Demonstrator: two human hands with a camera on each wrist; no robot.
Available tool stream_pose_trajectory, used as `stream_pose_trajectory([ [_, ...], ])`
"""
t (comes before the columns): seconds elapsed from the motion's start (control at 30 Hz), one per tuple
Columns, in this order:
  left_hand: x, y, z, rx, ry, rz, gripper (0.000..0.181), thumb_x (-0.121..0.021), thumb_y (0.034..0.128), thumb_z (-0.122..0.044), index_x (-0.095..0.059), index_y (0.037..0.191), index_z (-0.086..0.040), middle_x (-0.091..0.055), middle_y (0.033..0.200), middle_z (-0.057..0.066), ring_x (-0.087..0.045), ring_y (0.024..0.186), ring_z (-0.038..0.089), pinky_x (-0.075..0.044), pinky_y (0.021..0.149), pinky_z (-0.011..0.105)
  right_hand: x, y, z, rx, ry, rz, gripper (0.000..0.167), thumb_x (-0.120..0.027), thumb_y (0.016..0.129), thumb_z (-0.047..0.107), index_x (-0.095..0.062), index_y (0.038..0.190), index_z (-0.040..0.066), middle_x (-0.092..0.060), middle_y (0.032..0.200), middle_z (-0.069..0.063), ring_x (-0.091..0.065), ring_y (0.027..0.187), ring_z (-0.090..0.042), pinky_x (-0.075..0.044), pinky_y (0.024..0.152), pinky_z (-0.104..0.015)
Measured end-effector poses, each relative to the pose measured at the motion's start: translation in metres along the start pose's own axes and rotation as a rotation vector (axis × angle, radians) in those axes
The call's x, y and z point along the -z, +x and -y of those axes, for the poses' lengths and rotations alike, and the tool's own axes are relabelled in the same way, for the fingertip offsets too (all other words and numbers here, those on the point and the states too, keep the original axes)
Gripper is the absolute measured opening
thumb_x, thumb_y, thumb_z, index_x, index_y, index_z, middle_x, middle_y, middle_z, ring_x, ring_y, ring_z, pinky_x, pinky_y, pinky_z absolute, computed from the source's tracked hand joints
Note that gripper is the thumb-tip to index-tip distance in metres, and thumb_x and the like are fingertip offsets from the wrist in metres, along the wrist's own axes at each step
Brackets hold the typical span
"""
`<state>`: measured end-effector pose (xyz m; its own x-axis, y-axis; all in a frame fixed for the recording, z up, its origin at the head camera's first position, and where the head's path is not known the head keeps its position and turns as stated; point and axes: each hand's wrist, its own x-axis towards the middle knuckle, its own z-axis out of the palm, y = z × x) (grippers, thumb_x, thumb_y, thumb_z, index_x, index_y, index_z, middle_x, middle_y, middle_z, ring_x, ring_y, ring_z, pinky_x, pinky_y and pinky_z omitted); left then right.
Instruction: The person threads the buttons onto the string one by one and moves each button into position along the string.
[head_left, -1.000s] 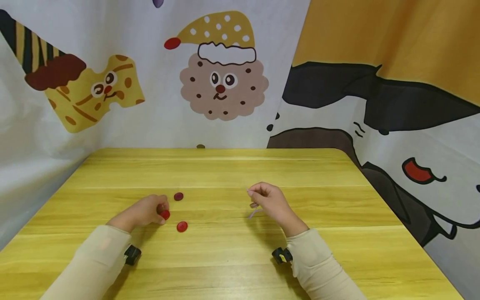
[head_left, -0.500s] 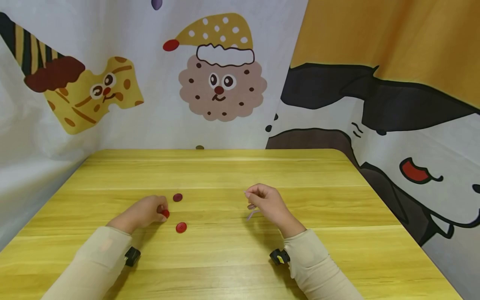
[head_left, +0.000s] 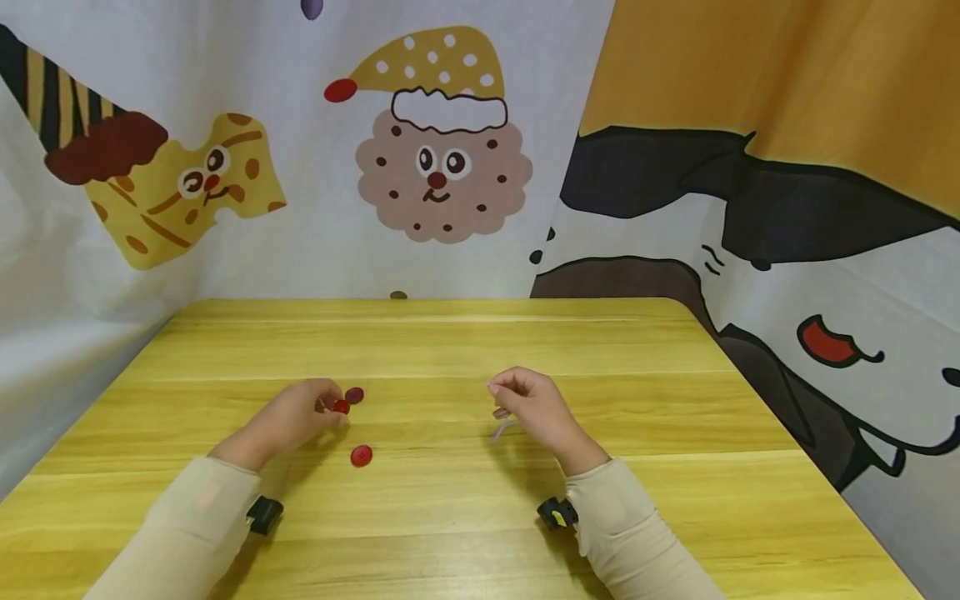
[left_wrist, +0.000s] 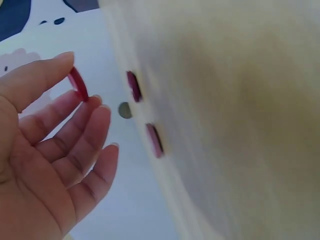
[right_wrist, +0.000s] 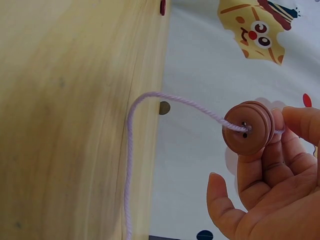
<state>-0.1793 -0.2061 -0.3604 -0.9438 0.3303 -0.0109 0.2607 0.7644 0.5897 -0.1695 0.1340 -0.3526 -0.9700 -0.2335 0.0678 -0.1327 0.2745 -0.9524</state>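
My left hand [head_left: 292, 418] pinches a red button [left_wrist: 79, 85] on edge between thumb and fingertips, clear of the tabletop. Beside it lies a dark red button [head_left: 355, 395], and nearer me a brighter red button [head_left: 362, 456]. My right hand [head_left: 538, 407] is to the right, raised over the table. Its thumb and fingers grip a lilac cord [right_wrist: 129, 165] just behind a stack of brownish-pink buttons [right_wrist: 245, 135] threaded on it. From the front button's holes the cord arches out and hangs down.
The yellow wood-grain table [head_left: 450, 342] reaches back to a printed curtain [head_left: 300, 250] with cartoon figures. Black wrist cameras sit under both cuffs, the left camera [head_left: 265, 514] and the right camera [head_left: 557, 513].
My left hand has lifted the red button and moved it slightly away from me and to the right, towards the dark red button. My right hand has stayed nearly still.
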Motion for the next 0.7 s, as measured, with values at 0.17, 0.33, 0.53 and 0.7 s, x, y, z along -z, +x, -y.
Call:
stream_pose_trajectory([
  [0.17, 0.0, 0.002, -0.014, -0.014, -0.029, -0.071, 0.025, -0.069, 0.0894, -0.013, -0.063, 0.107, 0.002, -0.063, 0.093, 0.009, -0.056, 0.081, 0.021, -0.047, 0.068, 0.036, 0.0, 0.0, -0.001, 0.0, -0.001, 0.0, 0.014, -0.058, 0.097, 0.014, -0.065, 0.101, 0.002, -0.063, 0.087, -0.008, -0.065, 0.08, -0.022, -0.054, 0.081, -0.046],
  [0.33, -0.003, 0.005, -0.023, -0.048, -0.064, -0.116, 0.025, -0.068, 0.0896, -0.013, -0.062, 0.108, 0.002, -0.064, 0.092, 0.007, -0.057, 0.083, 0.021, -0.047, 0.067, 0.033, 0.0, 0.001, -0.003, -0.002, -0.007, 0.005, 0.015, -0.058, 0.097, 0.015, -0.065, 0.101, 0.002, -0.063, 0.087, -0.009, -0.065, 0.08, -0.022, -0.054, 0.08, -0.045],
  [0.53, -0.007, 0.006, -0.028, -0.059, -0.126, -0.153, 0.024, -0.068, 0.0904, -0.012, -0.061, 0.11, 0.001, -0.064, 0.098, 0.01, -0.059, 0.087, 0.024, -0.049, 0.066, 0.032, -0.002, 0.001, -0.004, -0.005, 0.004, -0.003, 0.014, -0.058, 0.097, 0.014, -0.064, 0.101, 0.002, -0.063, 0.088, -0.013, -0.065, 0.079, -0.021, -0.054, 0.08, -0.045],
  [0.7, -0.01, 0.007, -0.036, -0.065, -0.183, -0.184, 0.023, -0.067, 0.09, -0.011, -0.06, 0.109, 0.0, -0.063, 0.099, 0.011, -0.058, 0.088, 0.025, -0.049, 0.065, 0.032, -0.003, 0.002, -0.004, 0.004, 0.007, -0.012, 0.013, -0.058, 0.097, 0.012, -0.064, 0.1, 0.001, -0.063, 0.087, -0.012, -0.065, 0.078, -0.02, -0.055, 0.078, -0.043],
])
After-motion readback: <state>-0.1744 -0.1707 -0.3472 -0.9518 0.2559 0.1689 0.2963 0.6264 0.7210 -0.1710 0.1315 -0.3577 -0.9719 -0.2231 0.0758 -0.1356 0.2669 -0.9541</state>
